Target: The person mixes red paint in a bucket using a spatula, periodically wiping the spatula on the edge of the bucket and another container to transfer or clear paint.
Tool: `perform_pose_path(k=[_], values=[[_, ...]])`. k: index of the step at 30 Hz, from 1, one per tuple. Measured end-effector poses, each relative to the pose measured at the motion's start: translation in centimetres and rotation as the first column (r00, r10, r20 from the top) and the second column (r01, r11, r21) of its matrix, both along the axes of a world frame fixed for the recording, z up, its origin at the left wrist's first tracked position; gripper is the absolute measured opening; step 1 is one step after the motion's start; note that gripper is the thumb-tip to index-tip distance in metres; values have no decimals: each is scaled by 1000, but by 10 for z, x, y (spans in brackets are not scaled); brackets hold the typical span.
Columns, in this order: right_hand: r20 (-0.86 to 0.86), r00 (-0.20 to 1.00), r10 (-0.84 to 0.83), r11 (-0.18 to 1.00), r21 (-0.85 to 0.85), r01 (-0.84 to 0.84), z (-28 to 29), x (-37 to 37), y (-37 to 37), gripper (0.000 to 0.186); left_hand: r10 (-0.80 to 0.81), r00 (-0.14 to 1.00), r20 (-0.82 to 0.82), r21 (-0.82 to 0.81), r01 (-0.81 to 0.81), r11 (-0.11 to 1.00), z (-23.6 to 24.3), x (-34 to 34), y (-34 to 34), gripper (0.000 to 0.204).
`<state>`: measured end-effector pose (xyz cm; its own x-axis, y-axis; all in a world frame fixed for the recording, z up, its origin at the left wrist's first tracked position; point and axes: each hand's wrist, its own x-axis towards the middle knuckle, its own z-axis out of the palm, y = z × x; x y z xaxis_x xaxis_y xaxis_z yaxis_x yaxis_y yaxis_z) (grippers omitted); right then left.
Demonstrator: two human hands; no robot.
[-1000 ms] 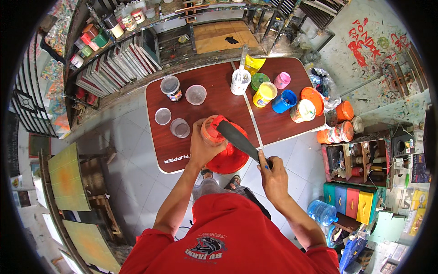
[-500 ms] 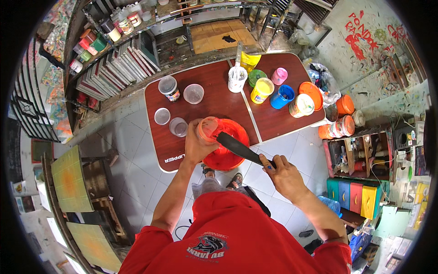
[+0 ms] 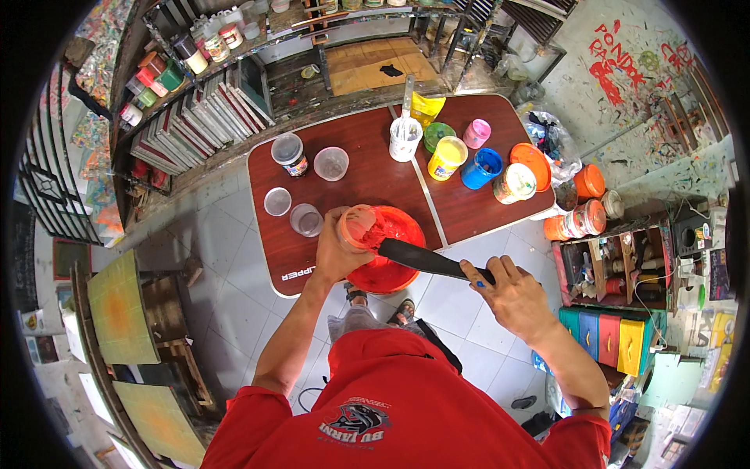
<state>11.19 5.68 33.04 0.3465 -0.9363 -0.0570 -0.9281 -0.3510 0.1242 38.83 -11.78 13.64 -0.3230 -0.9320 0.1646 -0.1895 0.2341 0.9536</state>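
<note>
My left hand (image 3: 337, 252) grips a clear plastic cup (image 3: 358, 222) smeared with red paint, tipped sideways over a red tub (image 3: 406, 270) of red paint at the table's near edge. In my right hand (image 3: 512, 295) is a long black spatula (image 3: 426, 259). Its far tip, touched with red, lies by the cup's mouth, above the tub. Whether the tip touches the cup I cannot tell. Close to my left hand stands a clear cup (image 3: 306, 220), and beyond it are another small cup (image 3: 277, 201) and a wider clear tub (image 3: 331, 163).
The dark red folding table (image 3: 359, 187) also bears a grey-lidded jar (image 3: 289, 154), a white pot (image 3: 405, 139) with a stick, a yellow paint tub (image 3: 447, 158), a blue one (image 3: 481, 168) and a white one (image 3: 516, 184). Printing frames (image 3: 195, 117) line the far-left shelf. Boards (image 3: 121, 305) lean at left.
My right hand has drawn the spatula to the right and slightly down, away from the cup's inside. The cup's mouth has turned more toward the tub.
</note>
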Motion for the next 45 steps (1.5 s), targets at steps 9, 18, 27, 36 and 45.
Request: perform_pose_path(k=[9, 18, 27, 36, 45], values=[[66, 997, -34, 999, -29, 36, 6, -5, 10, 42, 78, 994, -75, -77, -84, 994, -5, -1, -6, 89], [359, 922, -145, 971, -125, 202, -53, 19, -2, 46, -1, 1000, -3, -97, 0, 995, 19, -9, -3, 83], [352, 860, -370, 927, 71, 369, -46, 6, 3, 31, 353, 931, -96, -71, -360, 930, 2, 31, 3, 83], [176, 850, -496, 842, 335, 422, -72, 24, -28, 21, 579, 810, 94, -177, -559, 810, -64, 87, 65, 79], [34, 904, -425, 818, 442, 368, -95, 37, -62, 16, 608, 714, 347, -57, -631, 774, -154, 102, 72, 92]])
